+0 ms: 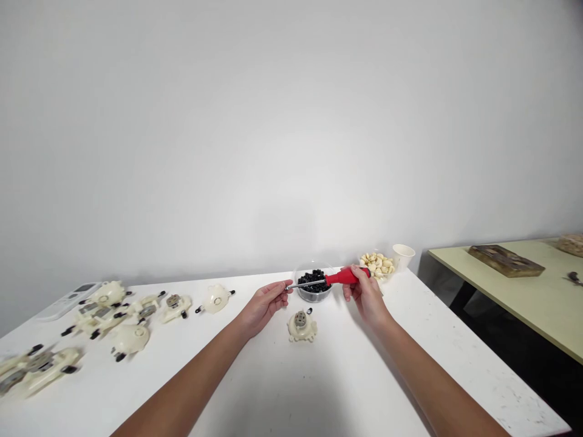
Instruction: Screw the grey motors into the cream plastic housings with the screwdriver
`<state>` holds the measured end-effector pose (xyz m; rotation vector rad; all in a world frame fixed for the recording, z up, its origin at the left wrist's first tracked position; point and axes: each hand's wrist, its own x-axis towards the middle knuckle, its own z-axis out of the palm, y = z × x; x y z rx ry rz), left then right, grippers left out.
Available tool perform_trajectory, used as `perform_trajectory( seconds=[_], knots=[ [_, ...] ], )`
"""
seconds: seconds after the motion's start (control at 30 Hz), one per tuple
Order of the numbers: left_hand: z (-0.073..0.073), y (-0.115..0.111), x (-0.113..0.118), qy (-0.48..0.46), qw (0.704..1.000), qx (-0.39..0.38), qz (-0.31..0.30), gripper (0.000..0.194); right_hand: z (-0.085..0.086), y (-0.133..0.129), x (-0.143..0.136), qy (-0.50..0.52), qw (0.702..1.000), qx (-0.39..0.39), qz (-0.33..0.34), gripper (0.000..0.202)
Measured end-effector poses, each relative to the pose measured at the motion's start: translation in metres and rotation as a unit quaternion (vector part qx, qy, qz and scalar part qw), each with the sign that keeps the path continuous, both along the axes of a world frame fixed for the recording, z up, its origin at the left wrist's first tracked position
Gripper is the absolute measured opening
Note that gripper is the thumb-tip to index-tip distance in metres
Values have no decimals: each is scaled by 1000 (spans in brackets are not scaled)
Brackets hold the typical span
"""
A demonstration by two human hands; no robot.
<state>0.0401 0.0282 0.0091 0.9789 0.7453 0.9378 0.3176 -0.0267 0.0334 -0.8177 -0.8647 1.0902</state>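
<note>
My right hand (368, 297) is closed around the red handle of a screwdriver (341, 277), whose metal shaft points left. At the shaft's tip, the thumb and fingers of my left hand (264, 306) are pinched together; whether they hold a small screw there is too small to make out. Behind the shaft stands a clear round bowl (314, 297) of small black parts (319, 274). Just below it on the table lies a cream plastic housing with a grey metal motor (300, 326). A small black piece (310, 311) sits at its upper right edge.
Several cream housings with black tips (130, 338) are spread over the left of the white table (255, 388), near a white remote control (68, 301). Cream-coloured pieces (377, 264) and a paper cup (403, 257) stand at the back right. A greenish table (514, 291) holds a brown block (505, 261).
</note>
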Motion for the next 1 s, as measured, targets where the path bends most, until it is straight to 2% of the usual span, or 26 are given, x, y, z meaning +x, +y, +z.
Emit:
perform_trajectory(
  seconds=[0.73, 1.0],
  knots=[
    [-2, 1, 1, 6, 1000, 16, -16, 40, -7, 5, 2, 11, 1000, 0, -3, 38],
    [-2, 0, -1, 1, 999, 22, -25, 33, -6, 5, 0, 16, 1000, 6, 1, 37]
  ],
)
